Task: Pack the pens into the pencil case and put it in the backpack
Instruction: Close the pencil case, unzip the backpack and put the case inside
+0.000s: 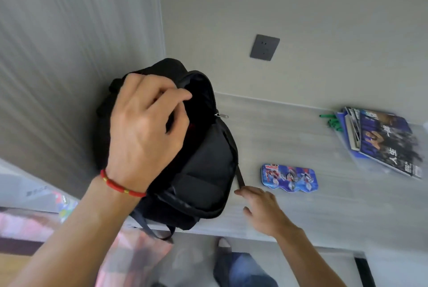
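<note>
A black backpack (pixel 203 166) stands on the pale desk (pixel 301 212) against the left wall, its top zip parted. My left hand (pixel 143 129), with a red bead bracelet at the wrist, pinches the upper edge of the opening. The blue cartoon pencil case (pixel 289 178) lies shut and flat on the desk to the right of the backpack. Between them my right hand (pixel 261 208) hovers low over the desk, fingers spread, holding nothing, next to a dangling backpack strap (pixel 240 179). No loose pens show near the case.
A stack of blue magazines (pixel 384 140) lies at the desk's far right, with several green pieces (pixel 331 121) beside it. A grey wall socket (pixel 264 47) sits above the desk. The desk's front edge runs below the backpack; cloth and legs show underneath.
</note>
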`<state>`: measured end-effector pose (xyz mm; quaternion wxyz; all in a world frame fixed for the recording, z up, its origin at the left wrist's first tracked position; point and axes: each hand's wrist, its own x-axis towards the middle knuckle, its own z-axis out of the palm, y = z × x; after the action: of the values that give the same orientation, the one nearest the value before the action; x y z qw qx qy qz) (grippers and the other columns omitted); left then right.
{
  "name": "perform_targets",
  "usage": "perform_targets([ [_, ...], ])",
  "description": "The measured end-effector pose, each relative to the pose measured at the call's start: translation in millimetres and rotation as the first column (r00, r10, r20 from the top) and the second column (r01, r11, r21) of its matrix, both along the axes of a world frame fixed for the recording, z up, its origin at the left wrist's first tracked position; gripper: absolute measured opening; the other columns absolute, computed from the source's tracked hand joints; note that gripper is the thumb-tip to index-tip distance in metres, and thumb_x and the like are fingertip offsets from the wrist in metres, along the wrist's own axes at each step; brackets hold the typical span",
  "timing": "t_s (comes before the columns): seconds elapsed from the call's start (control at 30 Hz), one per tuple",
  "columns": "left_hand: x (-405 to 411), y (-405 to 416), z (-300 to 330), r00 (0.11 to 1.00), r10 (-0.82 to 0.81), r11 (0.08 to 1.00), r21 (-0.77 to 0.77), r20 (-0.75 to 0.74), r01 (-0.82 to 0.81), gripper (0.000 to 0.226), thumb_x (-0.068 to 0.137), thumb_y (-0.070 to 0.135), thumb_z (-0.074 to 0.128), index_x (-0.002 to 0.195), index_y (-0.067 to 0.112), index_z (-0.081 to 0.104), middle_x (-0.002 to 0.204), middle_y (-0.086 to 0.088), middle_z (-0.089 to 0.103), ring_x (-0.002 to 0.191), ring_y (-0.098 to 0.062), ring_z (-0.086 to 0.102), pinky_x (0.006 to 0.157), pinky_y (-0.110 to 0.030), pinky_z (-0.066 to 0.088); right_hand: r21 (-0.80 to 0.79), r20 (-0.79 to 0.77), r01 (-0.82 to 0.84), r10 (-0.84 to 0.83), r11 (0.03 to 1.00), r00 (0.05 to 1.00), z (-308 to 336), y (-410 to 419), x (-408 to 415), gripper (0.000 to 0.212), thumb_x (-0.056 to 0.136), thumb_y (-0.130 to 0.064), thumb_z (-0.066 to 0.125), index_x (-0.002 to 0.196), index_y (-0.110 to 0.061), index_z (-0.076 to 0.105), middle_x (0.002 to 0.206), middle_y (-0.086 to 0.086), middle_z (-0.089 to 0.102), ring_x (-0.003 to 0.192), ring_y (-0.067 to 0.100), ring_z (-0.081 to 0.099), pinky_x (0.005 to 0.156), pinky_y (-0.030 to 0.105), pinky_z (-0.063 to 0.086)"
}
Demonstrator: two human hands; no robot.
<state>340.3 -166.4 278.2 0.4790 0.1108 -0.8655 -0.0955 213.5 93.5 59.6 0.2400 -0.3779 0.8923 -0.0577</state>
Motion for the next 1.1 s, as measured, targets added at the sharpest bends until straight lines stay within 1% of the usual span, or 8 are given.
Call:
perform_targets([
  [0.07,-7,29,-7,0.99,-0.14,0.99,0.03,-0.017,0.14,0.017,0.089,0.005,0.06,0.092,0.011,0.076,0.091,-0.005,0.068,0.085,-0.026,0.057,0.078,-0.034,0.048,-0.035,0.019,0.036,-0.035,0.999,0.999,-3,9,-13,0.051,0.093,-0.019,0.055,0.144,-0.03,0.05,0.148,-0.009,0.05,0.137,0.013,0.047,0.113,0.04,0.039],
  [0.17,-33,75,-35,0.923,-0.346,0.919,0.258,0.167,0.298,0.02,0.085,0.001,0.062,0.096,0.012,0.074,0.094,-0.001,0.067,0.09,-0.019,0.06,0.078,-0.03,0.051,-0.016,0.008,0.09,-0.089,0.996,0.996,-12,33,-53,0.05,0.094,-0.02,0.057,0.144,-0.024,0.051,0.149,-0.004,0.05,0.135,0.016,0.05,0.109,0.036,0.044],
  [0.3,-85,126,-96,0.799,-0.435,0.838,0.512,0.415,0.19,0.026,0.08,-0.002,0.061,0.097,0.014,0.074,0.093,0.001,0.067,0.088,-0.017,0.061,0.077,-0.035,0.054,0.015,-0.015,0.198,-0.197,0.98,0.98,-28,79,-105,0.067,0.092,-0.02,0.058,0.154,-0.024,0.033,0.16,0.001,0.033,0.147,0.02,0.034,0.105,0.038,0.046],
  [0.47,-136,173,-163,0.634,-0.494,0.818,0.566,0.595,0.106,0.031,0.079,0.001,0.057,0.102,0.015,0.071,0.1,-0.002,0.068,0.093,-0.018,0.063,0.084,-0.03,0.052,0.071,-0.097,0.157,-0.15,0.985,0.984,-59,131,-139,0.079,0.094,-0.033,0.06,0.159,-0.03,0.016,0.169,-0.005,0.001,0.156,0.02,0.009,0.12,0.044,0.028],
  [0.57,-144,185,-189,0.575,-0.477,0.79,0.611,0.665,-0.051,0.035,0.082,0.009,0.055,0.111,0.023,0.068,0.109,0.003,0.064,0.098,-0.013,0.061,0.084,-0.015,0.046,-0.035,-0.148,0.09,-0.094,0.995,0.985,-64,139,-154,0.082,0.074,-0.028,0.082,0.148,-0.02,0.048,0.159,0.008,0.038,0.147,0.031,0.038,0.114,0.054,0.035],
  [0.67,-147,188,-198,0.524,-0.469,0.774,0.617,0.711,-0.143,0.036,0.083,0.009,0.054,0.114,0.022,0.067,0.111,0.003,0.063,0.098,-0.013,0.061,0.087,-0.019,0.048,-0.095,-0.133,0.002,-0.014,0.995,0.991,-69,138,-173,0.084,0.055,-0.017,0.092,0.134,-0.014,0.062,0.143,0.01,0.057,0.135,0.034,0.053,0.107,0.054,0.046],
  [0.93,-151,179,-190,0.606,-0.362,0.772,0.592,0.708,-0.231,0.035,0.085,0.006,0.053,0.112,0.022,0.067,0.108,0.006,0.063,0.101,-0.011,0.061,0.089,-0.024,0.051,-0.192,-0.175,-0.225,0.193,0.955,0.966,-68,135,-214,0.088,0.034,-0.036,0.096,0.115,-0.012,0.073,0.117,0.008,0.071,0.105,0.029,0.072,0.091,0.046,0.055],
  [1.1,-147,178,-187,0.63,-0.333,0.76,0.595,0.702,-0.261,0.036,0.085,0.004,0.052,0.113,0.022,0.068,0.107,0.003,0.064,0.098,-0.014,0.063,0.088,-0.027,0.052,-0.125,-0.181,-0.256,0.232,0.959,0.956,-64,116,-218,0.072,0.055,-0.039,0.084,0.118,-0.007,0.071,0.118,0.013,0.07,0.107,0.033,0.071,0.092,0.038,0.058],
])
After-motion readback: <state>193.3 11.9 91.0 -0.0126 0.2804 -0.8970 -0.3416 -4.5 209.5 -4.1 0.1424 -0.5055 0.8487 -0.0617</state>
